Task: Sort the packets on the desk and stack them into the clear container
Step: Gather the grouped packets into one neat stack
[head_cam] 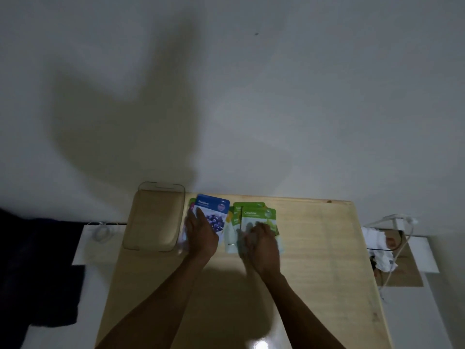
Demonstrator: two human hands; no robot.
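A blue blueberry packet [214,210] lies on top of a small pile at the back of the wooden desk [314,248]. My left hand [201,233] rests flat on it, fingers spread. To its right lies a fanned pile of green cucumber packets [256,214] over some white and yellow ones [230,235]. My right hand [261,244] is on the front of the cucumber pile, fingers curled; it is blurred and its grip is unclear. The clear container [130,235] stands empty at the desk's back left corner, just left of the blueberry packet.
A white wall rises right behind the desk. White cables [102,233] lie on a white surface to the left, beside dark cloth [37,268]. To the right are a white cloth bundle [380,248], cables and a brown mat [407,273].
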